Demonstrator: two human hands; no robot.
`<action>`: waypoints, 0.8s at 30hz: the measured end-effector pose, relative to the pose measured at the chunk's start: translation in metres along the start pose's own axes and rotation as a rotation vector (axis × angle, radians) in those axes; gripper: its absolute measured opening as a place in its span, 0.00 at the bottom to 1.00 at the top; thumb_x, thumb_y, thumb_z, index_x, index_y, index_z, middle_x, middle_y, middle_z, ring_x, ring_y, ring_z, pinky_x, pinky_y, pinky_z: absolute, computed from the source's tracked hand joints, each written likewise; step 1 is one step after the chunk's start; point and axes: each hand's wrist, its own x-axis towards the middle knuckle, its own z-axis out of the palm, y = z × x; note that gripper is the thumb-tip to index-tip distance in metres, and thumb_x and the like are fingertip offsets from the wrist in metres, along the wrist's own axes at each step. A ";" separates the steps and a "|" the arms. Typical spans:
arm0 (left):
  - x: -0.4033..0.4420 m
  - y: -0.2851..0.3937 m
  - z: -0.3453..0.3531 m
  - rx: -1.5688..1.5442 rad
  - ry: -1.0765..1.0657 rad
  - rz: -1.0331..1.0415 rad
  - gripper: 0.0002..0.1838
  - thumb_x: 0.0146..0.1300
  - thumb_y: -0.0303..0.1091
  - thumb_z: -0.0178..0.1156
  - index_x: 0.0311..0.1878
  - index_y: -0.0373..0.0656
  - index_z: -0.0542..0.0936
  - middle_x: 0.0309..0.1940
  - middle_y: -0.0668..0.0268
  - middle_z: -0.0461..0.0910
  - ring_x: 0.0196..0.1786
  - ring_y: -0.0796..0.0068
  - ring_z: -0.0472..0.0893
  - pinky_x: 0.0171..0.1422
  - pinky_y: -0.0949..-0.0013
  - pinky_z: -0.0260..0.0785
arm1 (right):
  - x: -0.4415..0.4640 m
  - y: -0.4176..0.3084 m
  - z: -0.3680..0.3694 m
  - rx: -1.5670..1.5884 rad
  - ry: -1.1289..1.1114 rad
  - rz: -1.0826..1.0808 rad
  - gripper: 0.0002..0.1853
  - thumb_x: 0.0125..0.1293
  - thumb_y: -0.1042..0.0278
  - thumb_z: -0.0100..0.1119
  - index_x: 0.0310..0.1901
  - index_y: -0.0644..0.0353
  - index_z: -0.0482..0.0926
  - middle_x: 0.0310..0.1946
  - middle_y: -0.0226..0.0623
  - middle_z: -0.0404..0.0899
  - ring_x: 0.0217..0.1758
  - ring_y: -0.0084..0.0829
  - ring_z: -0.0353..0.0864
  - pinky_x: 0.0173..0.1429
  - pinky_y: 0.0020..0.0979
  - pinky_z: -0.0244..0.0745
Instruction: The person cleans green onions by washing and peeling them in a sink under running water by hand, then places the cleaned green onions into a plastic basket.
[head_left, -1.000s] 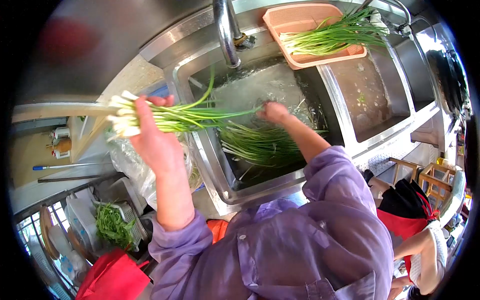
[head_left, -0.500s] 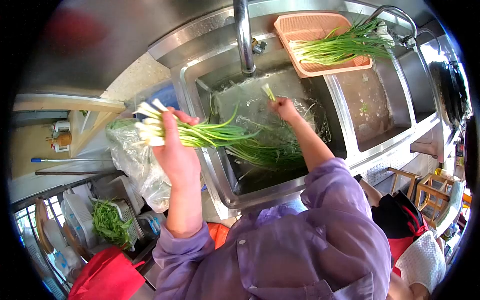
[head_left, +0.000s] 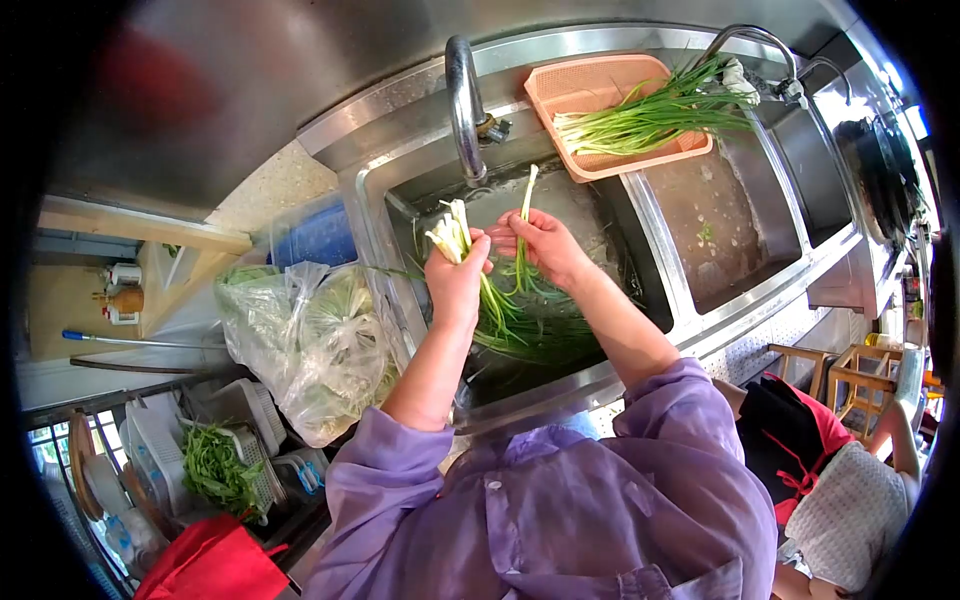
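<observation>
Over the water-filled sink basin (head_left: pixel 655 285), my left hand (head_left: pixel 458 280) is closed round a bunch of scallions (head_left: pixel 452 232), white ends up and green leaves trailing down toward the water. Beside it, my right hand (head_left: pixel 545 245) pinches a single scallion (head_left: pixel 527 195), its white end pointing up and its leaves hanging below. The two hands are close together, fingertips nearly touching. More green leaves (head_left: pixel 540 340) lie in the water beneath them.
A pink plastic basket (head_left: pixel 600 85) with more scallions (head_left: pixel 640 120) rests across the sink divider. A faucet (head_left: pixel 465 110) arches over the basin. Left of the sink sits a clear plastic bag (head_left: pixel 310 350) of greens. Another person (head_left: pixel 850 510) is at the right.
My left hand has swung right with the bunch, from beyond the sink's left edge to over the basin. My right hand has come slightly left and lower, lifting the single scallion beside the bunch.
</observation>
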 end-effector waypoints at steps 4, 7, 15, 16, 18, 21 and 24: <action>-0.002 -0.008 -0.004 -0.056 0.070 -0.013 0.06 0.52 0.25 0.58 0.34 0.38 0.74 0.26 0.67 0.74 0.21 0.78 0.72 0.26 0.77 0.63 | 0.021 0.025 -0.040 -0.281 0.322 0.246 0.14 0.65 0.61 0.44 0.44 0.63 0.70 0.37 0.42 0.77 0.41 0.31 0.77 0.41 0.28 0.74; -0.007 0.001 -0.017 -0.094 0.036 0.008 0.06 0.53 0.25 0.58 0.34 0.38 0.73 0.24 0.67 0.73 0.20 0.79 0.71 0.25 0.78 0.63 | 0.055 0.077 -0.129 -1.007 0.652 0.327 0.18 0.63 0.60 0.44 0.49 0.65 0.66 0.34 0.47 0.77 0.31 0.37 0.78 0.34 0.32 0.73; -0.020 -0.001 -0.037 0.000 -0.089 -0.315 0.07 0.56 0.29 0.55 0.36 0.37 0.74 0.28 0.61 0.77 0.24 0.76 0.75 0.25 0.74 0.67 | 0.043 0.067 -0.086 -1.181 0.627 -0.143 0.13 0.58 0.61 0.53 0.39 0.61 0.77 0.32 0.39 0.77 0.31 0.33 0.75 0.34 0.32 0.71; -0.022 -0.002 -0.034 -0.005 -0.097 -0.316 0.07 0.56 0.29 0.55 0.36 0.37 0.74 0.28 0.61 0.77 0.24 0.76 0.75 0.25 0.74 0.67 | 0.035 0.056 -0.072 -1.186 0.634 -0.144 0.13 0.58 0.61 0.53 0.39 0.61 0.77 0.32 0.39 0.77 0.31 0.33 0.75 0.34 0.32 0.71; -0.027 -0.003 -0.023 -0.024 -0.052 -0.319 0.08 0.56 0.29 0.55 0.38 0.37 0.74 0.32 0.61 0.77 0.28 0.74 0.76 0.27 0.73 0.69 | 0.007 0.032 -0.030 -0.239 0.396 -0.051 0.14 0.62 0.59 0.49 0.39 0.61 0.77 0.31 0.36 0.76 0.32 0.29 0.75 0.33 0.34 0.70; -0.022 -0.019 -0.010 0.007 -0.041 -0.224 0.09 0.56 0.29 0.55 0.41 0.39 0.75 0.35 0.66 0.76 0.34 0.78 0.75 0.31 0.74 0.69 | -0.034 0.013 0.018 0.157 0.170 0.094 0.13 0.65 0.62 0.45 0.43 0.59 0.75 0.31 0.29 0.75 0.33 0.22 0.73 0.32 0.27 0.69; -0.022 -0.017 0.002 0.056 -0.102 -0.198 0.10 0.56 0.29 0.54 0.42 0.39 0.75 0.36 0.67 0.76 0.36 0.79 0.74 0.33 0.75 0.68 | -0.044 0.028 0.030 0.221 0.185 -0.003 0.12 0.64 0.64 0.47 0.46 0.56 0.74 0.34 0.26 0.76 0.30 0.18 0.71 0.31 0.20 0.64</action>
